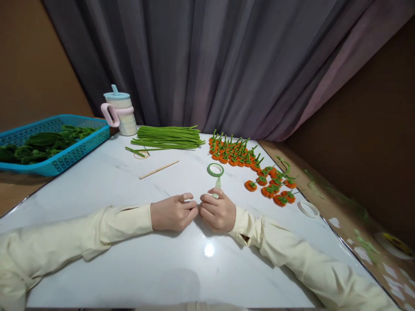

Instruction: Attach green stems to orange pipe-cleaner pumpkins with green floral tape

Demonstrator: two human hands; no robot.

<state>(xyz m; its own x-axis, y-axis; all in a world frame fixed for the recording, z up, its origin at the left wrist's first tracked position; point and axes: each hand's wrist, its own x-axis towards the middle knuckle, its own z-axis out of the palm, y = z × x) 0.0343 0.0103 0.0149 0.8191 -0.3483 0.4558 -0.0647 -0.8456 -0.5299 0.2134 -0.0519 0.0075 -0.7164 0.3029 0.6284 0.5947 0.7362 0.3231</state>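
Note:
My left hand (175, 211) is closed, its fingers curled and pressed together close to the other hand; whatever it may hold is hidden. My right hand (218, 211) pinches the loose end of a pale green floral tape strip (218, 183). That strip runs up to a green tape roll (209, 169) lying flat just beyond the fingers. To the right are orange pipe-cleaner pumpkins (268, 191) with green stems, lying loosely. Behind them, more orange pumpkins (231, 161) stand in close rows, stems pointing up.
Green pipe cleaners (168, 138) lie bundled at the back. A wooden stick (159, 169) and an elastic band (140, 155) lie before them. At left are a lidded tumbler (125, 114) and a blue basket (81, 150) of green leaves. A white ring (308, 209) sits by the right edge.

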